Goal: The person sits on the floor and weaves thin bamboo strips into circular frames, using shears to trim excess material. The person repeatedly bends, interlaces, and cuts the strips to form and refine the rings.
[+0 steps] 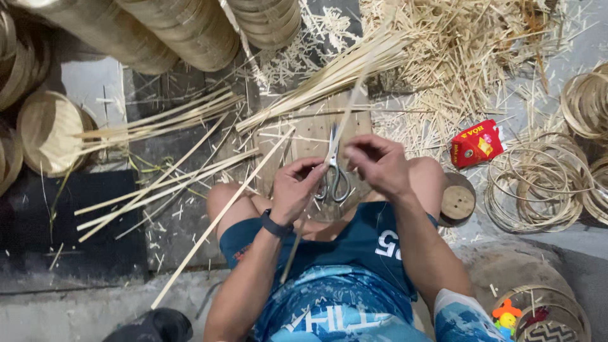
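My left hand and my right hand are raised over my knees, both pinching one long thin bamboo strip that slants from below my left wrist up to the far strips. Metal scissors lie on a round wooden board just beyond my hands. A black band is on my left wrist.
Long bamboo strips fan out at left, a bundle at top centre, short offcuts at top right. Stacked round bamboo frames stand at the top; loose rings and a small red packet lie at right.
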